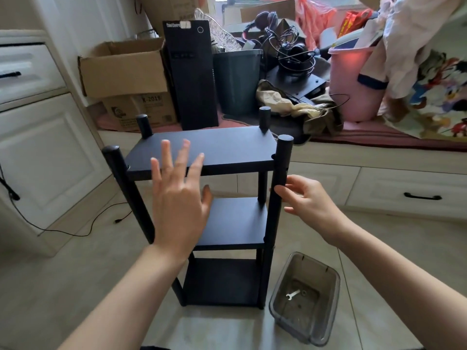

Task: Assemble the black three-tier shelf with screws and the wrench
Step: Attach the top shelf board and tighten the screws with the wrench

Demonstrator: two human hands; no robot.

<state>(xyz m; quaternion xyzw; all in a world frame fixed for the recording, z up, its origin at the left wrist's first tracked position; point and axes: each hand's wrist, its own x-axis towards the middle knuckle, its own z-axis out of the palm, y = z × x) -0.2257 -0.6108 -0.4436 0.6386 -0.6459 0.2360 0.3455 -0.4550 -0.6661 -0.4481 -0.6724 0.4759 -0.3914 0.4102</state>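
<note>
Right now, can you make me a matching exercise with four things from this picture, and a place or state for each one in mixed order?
Things:
1. wrench
2. left hand
3. right hand
4. shelf

Places or states:
A. stands upright on the floor, three boards in place
B. open, fingers spread, in front of the top board
C. lies in the clear plastic box
D. beside the front right post, fingers at it

Pairs: 1-C, 2-B, 3-D, 4-A

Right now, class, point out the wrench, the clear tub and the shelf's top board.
wrench (293, 295), head view, middle of its handle.
clear tub (334, 286), head view, right wall.
top board (227, 145), head view, bare upper surface.
</note>
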